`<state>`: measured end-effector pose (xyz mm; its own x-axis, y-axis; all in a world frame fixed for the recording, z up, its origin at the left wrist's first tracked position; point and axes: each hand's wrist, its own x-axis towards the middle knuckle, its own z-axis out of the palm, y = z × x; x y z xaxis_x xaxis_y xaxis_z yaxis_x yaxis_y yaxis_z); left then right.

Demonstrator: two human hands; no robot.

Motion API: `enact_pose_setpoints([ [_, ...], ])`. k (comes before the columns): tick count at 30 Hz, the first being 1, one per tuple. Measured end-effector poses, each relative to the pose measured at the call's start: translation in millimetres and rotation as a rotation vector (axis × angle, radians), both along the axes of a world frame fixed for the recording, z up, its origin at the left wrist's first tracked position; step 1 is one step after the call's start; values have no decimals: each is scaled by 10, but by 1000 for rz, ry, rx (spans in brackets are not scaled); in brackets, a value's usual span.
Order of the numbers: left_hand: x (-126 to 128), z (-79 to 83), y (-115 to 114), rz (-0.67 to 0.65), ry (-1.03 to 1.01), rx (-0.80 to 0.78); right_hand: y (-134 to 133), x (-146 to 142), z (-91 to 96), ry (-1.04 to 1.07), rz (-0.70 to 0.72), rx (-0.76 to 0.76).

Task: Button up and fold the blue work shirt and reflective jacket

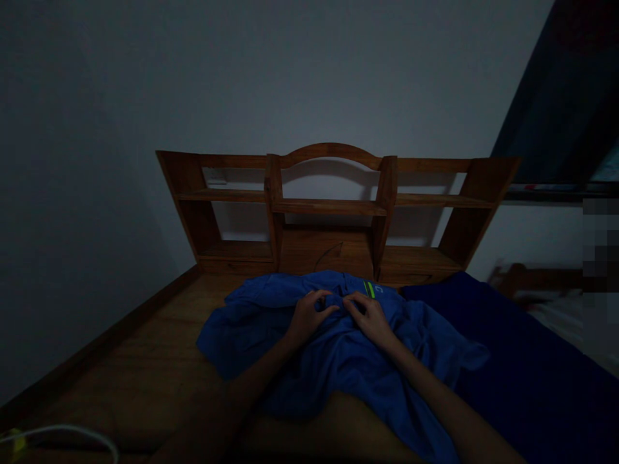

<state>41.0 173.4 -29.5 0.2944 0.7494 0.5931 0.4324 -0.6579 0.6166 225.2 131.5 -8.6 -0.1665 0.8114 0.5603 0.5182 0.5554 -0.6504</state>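
A crumpled blue shirt [338, 348] with a small green stripe near its collar lies on a wooden bed base [159, 361] in a dim room. My left hand [309, 316] rests on the cloth with its fingers curled and pinching a fold. Close beside it, my right hand [370, 317] pinches the same bunched cloth just under the collar. Both forearms reach in from the bottom of the view, and part of the shirt drapes over my lap.
A wooden headboard with shelves [329, 206] stands against the pale wall behind the shirt. A dark blue sheet or mattress [522, 361] covers the right side. A white cable [62, 435] lies at the bottom left. Another piece of furniture shows blurred at far right.
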Motion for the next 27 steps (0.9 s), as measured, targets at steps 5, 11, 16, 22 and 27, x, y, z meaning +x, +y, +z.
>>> enact_pose_setpoints([
  [5,11,21,-19,8,17,45,-8,-19,10,-18,-15,23],
  [11,21,59,-36,-20,14,58,1,-31,-16,-59,-34,70],
  [16,32,46,-37,-25,-54,4,21,-21,-42,-71,-34,70],
  [22,26,45,-17,-69,-208,-220,26,-20,-32,-73,-57,69],
  [27,26,41,20,-126,-308,-297,22,-15,-36,-77,-68,66],
])
